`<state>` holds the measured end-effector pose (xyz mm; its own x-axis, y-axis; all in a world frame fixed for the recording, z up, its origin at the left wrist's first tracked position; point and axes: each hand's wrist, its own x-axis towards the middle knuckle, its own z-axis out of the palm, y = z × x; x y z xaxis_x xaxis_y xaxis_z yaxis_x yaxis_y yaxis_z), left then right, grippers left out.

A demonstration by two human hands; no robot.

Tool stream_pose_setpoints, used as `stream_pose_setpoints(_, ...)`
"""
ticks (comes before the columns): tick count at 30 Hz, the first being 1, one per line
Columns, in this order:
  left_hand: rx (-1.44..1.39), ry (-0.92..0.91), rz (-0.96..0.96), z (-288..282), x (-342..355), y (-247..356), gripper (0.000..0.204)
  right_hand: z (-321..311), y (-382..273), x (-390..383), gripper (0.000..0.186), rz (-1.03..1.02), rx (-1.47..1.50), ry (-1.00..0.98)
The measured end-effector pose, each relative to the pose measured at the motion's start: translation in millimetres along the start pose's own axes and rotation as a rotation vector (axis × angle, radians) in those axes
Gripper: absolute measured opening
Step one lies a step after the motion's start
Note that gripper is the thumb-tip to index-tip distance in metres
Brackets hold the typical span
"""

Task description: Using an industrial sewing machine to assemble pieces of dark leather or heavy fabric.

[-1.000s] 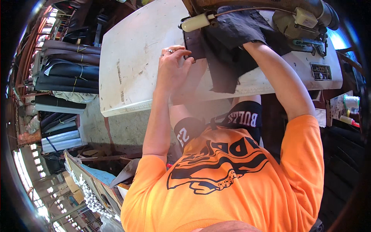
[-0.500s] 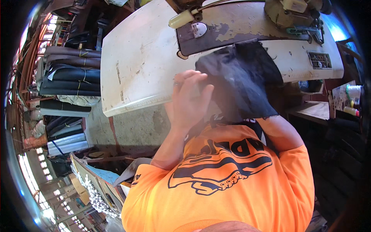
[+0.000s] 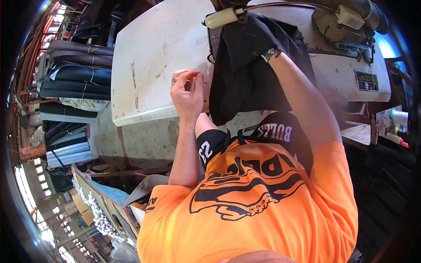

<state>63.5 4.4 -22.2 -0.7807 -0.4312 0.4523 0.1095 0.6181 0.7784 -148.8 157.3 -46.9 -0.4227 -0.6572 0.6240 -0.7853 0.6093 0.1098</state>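
A large piece of black cloth (image 3: 245,87) lies over the sewing machine bed and hangs off the table's near edge toward my lap. My right forearm reaches across it, and the wrist of my right hand (image 3: 276,58), with a patterned band, enters beneath a fold. The cloth hides those fingers. Left of the cloth, my left hand (image 3: 186,94) is raised over the table's front edge, apart from the fabric. Its fingers curl toward the thumb in a pinch; whether something small is between them I cannot make out. A ring shows on one finger.
The sewing machine (image 3: 335,26) stands at the far right of the white table (image 3: 153,57), with an off-white cylindrical part (image 3: 220,19) above the cloth. Dark fabric rolls (image 3: 79,79) are stacked at left. Thread spools (image 3: 398,118) sit at right.
The black cloth has moved away from me onto the machine bed, covering the metal plate. My right arm has stretched forward over it. My left hand has shifted left, away from the cloth.
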Motion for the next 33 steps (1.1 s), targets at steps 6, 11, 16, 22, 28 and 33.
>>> stream_pose_setpoints(6,0.072,0.000,0.029,6,0,0,0.007,42,-2,-13,0.014,0.194,0.243,0.157)
stream_pose_setpoints(11,0.092,0.055,0.028,-3,-4,-8,0.007,-1,-14,-60,0.013,0.155,0.340,0.085)
stream_pose_setpoints(16,0.000,0.013,0.074,2,0,-6,0.007,-2,20,-50,0.012,0.170,0.395,-0.001)
stream_pose_setpoints(22,0.001,0.013,0.017,-6,0,-6,0.007,-53,14,-93,0.010,0.155,0.456,-0.085)
stream_pose_setpoints(28,0.053,-0.056,-0.120,-12,13,-1,0.013,-107,77,-178,0.009,0.208,0.497,-0.125)
stream_pose_setpoints(33,0.080,-0.131,-0.180,-4,23,-4,0.018,-95,5,-111,0.009,0.290,0.542,-0.140)
